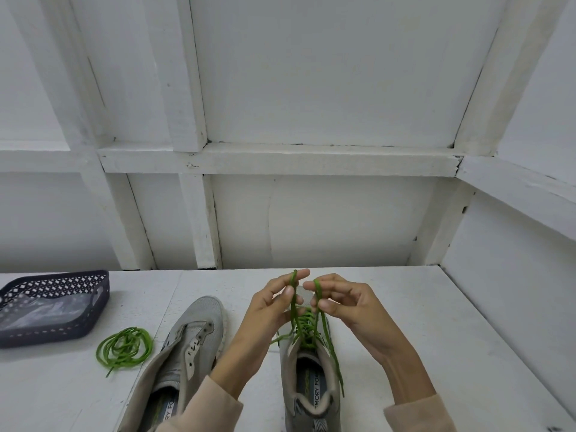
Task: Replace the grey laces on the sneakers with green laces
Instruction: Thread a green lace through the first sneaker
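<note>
Two grey sneakers stand on the white table. The left sneaker [190, 341] has bare eyelets and no lace. The right sneaker [311, 375] is threaded with a green lace [304, 327]. My left hand [274, 307] pinches one loop of that lace above the shoe's toe. My right hand [339, 302] pinches the other loop beside it, fingertips nearly touching. One lace end [335, 353] hangs down the shoe's right side. A second green lace [124, 347] lies coiled on the table, left of the left sneaker.
A dark perforated basket [93, 304] with a plastic bag inside stands at the table's left. A white framed wall rises behind the table, and a white side wall closes the right.
</note>
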{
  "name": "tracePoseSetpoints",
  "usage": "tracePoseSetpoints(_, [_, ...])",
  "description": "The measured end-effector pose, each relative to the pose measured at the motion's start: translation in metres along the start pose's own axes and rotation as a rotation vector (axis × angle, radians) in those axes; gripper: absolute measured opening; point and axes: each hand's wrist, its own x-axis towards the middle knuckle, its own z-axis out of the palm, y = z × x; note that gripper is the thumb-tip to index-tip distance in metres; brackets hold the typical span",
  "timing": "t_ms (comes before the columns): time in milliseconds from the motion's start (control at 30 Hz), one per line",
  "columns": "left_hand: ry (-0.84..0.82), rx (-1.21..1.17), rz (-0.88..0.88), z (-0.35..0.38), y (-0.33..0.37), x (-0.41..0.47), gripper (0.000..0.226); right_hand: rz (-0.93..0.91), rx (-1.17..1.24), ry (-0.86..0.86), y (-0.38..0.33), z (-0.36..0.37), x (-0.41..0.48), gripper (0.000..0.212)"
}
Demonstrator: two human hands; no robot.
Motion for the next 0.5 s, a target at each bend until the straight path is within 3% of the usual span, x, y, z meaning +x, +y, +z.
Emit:
tracePoseSetpoints(167, [0.009, -0.014, -0.031, 0.004, -0.004, 0.002, 0.033, -0.015, -0.052, -0.01, -0.002, 0.005, 0.0, 0.033])
tracePoseSetpoints(400, [0.146, -0.091, -0.022, 0.005, -0.007, 0.004, 0.015, -0.09, -0.068, 0.196, -0.002, 0.012, 0.001, 0.02])
tracePoseSetpoints(500, [0.186, -0.144, -0.022, 0.005, -0.008, 0.005, 0.021, -0.075, -0.076, 0.252, 0.001, 0.012, 0.003, 0.023])
